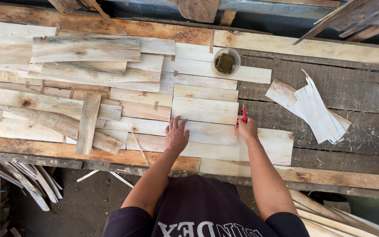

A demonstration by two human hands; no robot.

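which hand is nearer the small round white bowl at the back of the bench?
Right. The right hand, holding a red pencil, sits below the small round white bowl and slightly right of it. The left hand lies flat on a pale wooden board, farther down-left.

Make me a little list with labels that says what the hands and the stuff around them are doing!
Left hand: flat, palm down, on a pale thin wooden board
Right hand: gripping a red pencil, tip at the edge of the short pale plank
Bench: long rough wooden workbench
Behind: small round container holding something dark
Right side: fanned stack of whitish thin wood slats
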